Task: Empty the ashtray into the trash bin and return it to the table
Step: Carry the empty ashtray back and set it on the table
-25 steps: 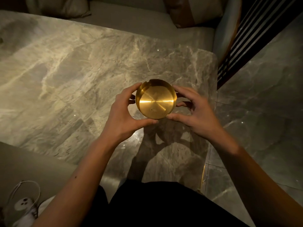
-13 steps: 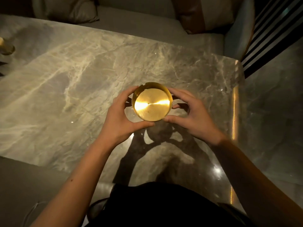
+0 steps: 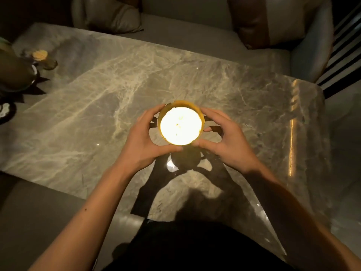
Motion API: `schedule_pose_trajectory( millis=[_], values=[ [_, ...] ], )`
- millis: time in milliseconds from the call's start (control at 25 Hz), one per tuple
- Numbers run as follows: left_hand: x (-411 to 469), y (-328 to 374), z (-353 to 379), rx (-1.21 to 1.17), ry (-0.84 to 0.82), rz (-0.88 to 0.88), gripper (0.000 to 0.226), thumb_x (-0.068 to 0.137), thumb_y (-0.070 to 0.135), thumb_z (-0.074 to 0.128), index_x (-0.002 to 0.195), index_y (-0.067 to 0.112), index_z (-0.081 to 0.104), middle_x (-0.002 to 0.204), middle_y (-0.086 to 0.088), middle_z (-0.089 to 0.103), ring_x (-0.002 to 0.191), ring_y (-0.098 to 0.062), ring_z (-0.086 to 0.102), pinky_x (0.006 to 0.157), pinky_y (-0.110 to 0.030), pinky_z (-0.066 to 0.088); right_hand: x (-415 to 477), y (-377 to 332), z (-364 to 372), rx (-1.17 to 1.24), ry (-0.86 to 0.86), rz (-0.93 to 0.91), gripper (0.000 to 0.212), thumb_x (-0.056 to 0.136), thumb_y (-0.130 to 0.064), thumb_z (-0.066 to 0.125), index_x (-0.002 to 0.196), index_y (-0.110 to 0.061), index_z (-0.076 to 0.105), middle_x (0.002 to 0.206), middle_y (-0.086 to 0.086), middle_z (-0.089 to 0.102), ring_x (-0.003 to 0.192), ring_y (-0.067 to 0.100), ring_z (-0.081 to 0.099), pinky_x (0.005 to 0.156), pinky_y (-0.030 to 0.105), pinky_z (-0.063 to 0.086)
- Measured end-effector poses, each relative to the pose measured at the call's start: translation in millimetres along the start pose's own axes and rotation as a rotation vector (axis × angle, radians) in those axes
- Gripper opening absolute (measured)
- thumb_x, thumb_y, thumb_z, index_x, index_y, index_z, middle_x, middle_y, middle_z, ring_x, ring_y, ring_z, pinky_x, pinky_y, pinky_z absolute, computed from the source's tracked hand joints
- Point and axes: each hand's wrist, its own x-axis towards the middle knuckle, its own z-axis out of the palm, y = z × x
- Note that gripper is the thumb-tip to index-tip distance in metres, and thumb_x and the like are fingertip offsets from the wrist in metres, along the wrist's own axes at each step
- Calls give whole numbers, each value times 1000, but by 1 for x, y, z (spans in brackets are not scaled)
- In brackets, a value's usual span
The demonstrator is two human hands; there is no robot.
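Dim warm light falls across the grey veined marble table [image 3: 117, 90], polished enough to mirror the lamp glare. Above its near middle, both hands cup the ashtray [image 3: 180, 125] between them: the left hand [image 3: 142, 141] wraps its 9 o'clock side, thumb under the near rim, and the right hand [image 3: 224, 141] closes on its 3 o'clock side, thumb tip meeting the rim at about 5 o'clock. It is a round, gold-coloured metal dish with a low straight wall and 1 notch visible in the rim at about 11 o'clock. Its flat floor reflects so brightly that it is washed out white; only a few small specks show on it, and I cannot tell what they are. A round shadow with finger shapes lies on the marble just toward 6 o'clock of the dish, so it appears held off the surface.

Out at 10 o'clock, on the table's far left corner, stands a small glass [image 3: 44, 58] with a pale yellowish top, beside a large dark rounded vessel [image 3: 13, 73]. Beyond the table at 12 o'clock runs a pale upholstered sofa [image 3: 185, 38] with 2 cushions [image 3: 109, 14].
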Motion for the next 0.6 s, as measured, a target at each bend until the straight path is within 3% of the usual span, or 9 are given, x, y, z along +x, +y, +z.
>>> schedule_pose_trajectory(
  millis=[200,480,600],
  values=[
    [-14,-16,-21,35,77,-59,99,52,45,90,139,32,44,136,15,52,116,-8,53,97,-32,48,19,0,24,57,-91,-23,77,70,-16,85,139,-17,50,132,-1,55,117,13,56,93,30,53],
    [-17,-74,-94,47,98,-142,99,50,48,90,135,42,41,132,17,51,114,-4,51,93,-21,44,67,-18,112,89,-169,54,74,69,-14,86,132,-31,53,128,-10,54,110,3,57,85,16,52],
    [-9,-118,-147,19,117,-157,97,48,49,88,132,46,40,133,17,50,114,-3,51,95,-19,42,105,-39,169,-3,-179,29,76,69,-18,86,135,-28,51,122,-22,51,108,-8,53,87,9,48]
  ],
)
